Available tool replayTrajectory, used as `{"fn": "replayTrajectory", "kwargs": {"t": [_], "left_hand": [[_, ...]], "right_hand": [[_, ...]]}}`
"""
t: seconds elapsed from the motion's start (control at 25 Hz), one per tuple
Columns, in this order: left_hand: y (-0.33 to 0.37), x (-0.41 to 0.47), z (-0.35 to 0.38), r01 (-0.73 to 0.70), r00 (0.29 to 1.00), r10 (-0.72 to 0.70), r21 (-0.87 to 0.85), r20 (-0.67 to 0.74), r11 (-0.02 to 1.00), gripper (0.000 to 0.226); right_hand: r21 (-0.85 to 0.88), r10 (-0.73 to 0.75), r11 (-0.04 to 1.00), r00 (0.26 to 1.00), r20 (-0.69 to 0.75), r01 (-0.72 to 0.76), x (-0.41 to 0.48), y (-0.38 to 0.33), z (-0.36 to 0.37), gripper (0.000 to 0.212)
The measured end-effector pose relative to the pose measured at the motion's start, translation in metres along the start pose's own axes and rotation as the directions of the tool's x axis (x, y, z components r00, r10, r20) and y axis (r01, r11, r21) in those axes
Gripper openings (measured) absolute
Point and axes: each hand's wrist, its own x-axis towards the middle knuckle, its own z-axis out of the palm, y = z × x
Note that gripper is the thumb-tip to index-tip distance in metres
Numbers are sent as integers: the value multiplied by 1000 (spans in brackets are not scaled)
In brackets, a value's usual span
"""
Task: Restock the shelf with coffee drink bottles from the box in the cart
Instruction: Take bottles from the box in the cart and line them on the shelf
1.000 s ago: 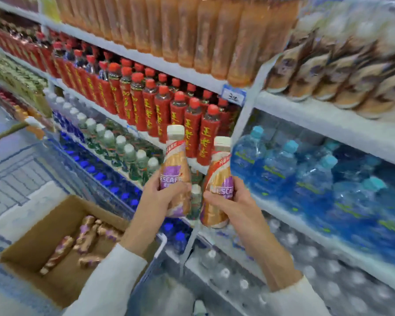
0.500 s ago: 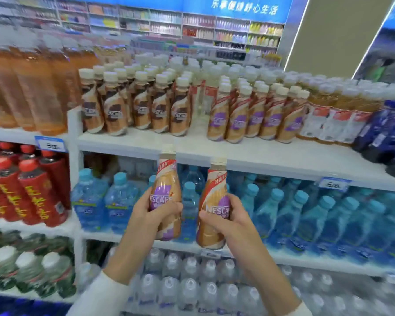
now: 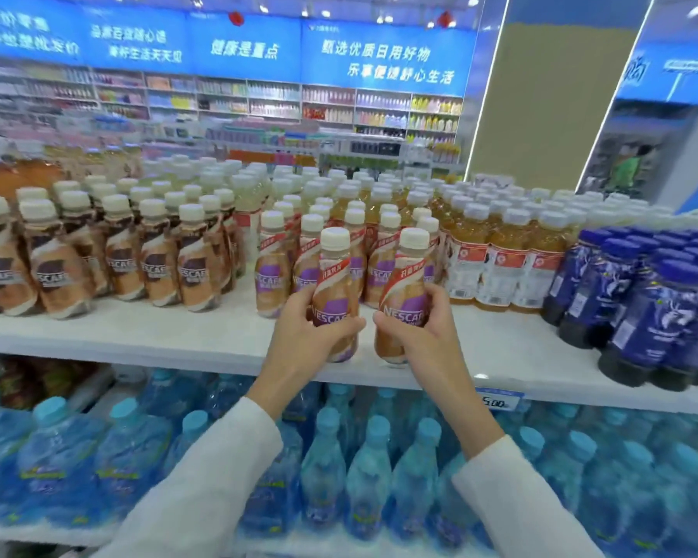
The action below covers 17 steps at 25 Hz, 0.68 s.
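Here, left fingers [image 3: 341,327] grip the left NESCAFE bottle [image 3: 334,281], right fingers [image 3: 437,296] the right NESCAFE bottle [image 3: 407,289], both upright, rising above them.

Caramel, purple and blue on a white shelf [image 3: 158,336]
The left coffee bottle [image 3: 336,292] and the right coffee bottle [image 3: 407,294] are caramel brown, each with a purple label, a red diagonal band and a cream cap. The brown-label bottles [image 3: 57,271] are tan with cream caps. The amber bottles [image 3: 500,251] carry red and white labels. The navy bottles [image 3: 641,316] show a pale pattern. The water bottles [image 3: 367,477] are light blue with turquoise caps.
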Motion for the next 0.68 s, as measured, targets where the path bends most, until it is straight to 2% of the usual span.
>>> {"fn": "replayTrajectory", "kwargs": {"t": [0.2,0.36,0.48,0.56,0.68], "left_hand": [[-13,22,16,-35,999,33,84,30,996,45],[-28,25,12,-40,999,38,95,27,995,54],[-32,19,4,-18,999,15,100,38,995,71],[-31,15,-4,-1,998,-4,85,60,996,68],[-33,13,-11,5,999,-9,79,51,997,57]], "right_hand": [[-34,-7,999,1000,7,8,26,26,-3,64],[-64,6,998,1000,20,-5,30,38,-5,69],[-135,48,990,997,66,-38,28,44,-12,85],[-175,50,984,995,81,-35,28,48,-21,90],[-189,54,981,995,79,-38,29,49,-31,83]]}}
